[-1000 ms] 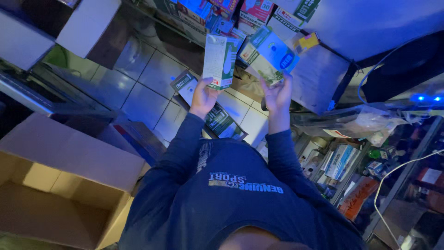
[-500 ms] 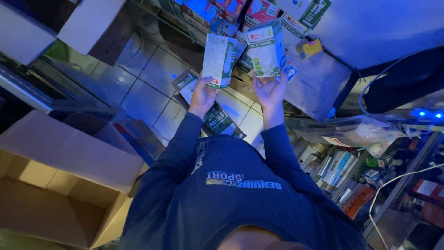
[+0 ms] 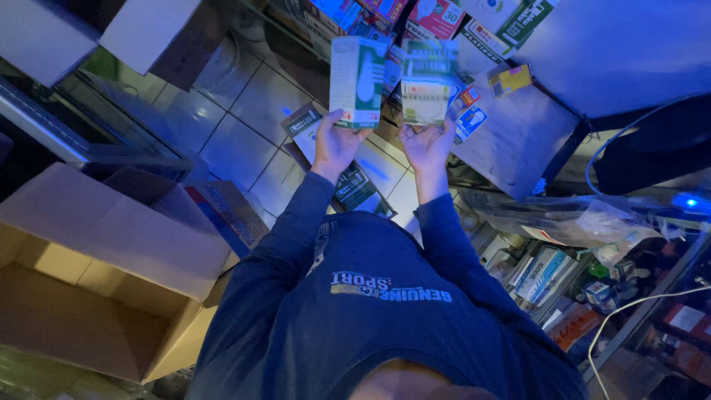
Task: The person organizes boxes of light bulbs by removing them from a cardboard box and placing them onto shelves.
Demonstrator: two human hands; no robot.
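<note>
Here, left hand [image 3: 335, 144] holding green-white bulb box [image 3: 357, 81] (upright), right hand [image 3: 429, 144] gripping another box [image 3: 428, 81]

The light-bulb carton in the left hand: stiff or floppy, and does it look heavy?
The light-bulb carton probably stays stiff: its edges look straight and square. It seems light, since the left hand holds it upright by the bottom end alone. Contents are likely fragile, so squeezing is risky.

Two upright green-and-white light-bulb cartons, apparently sealed: left carton [image 3: 358, 81] at 11 o'clock, right carton [image 3: 427, 83] at 12 o'clock, just apart.
</note>
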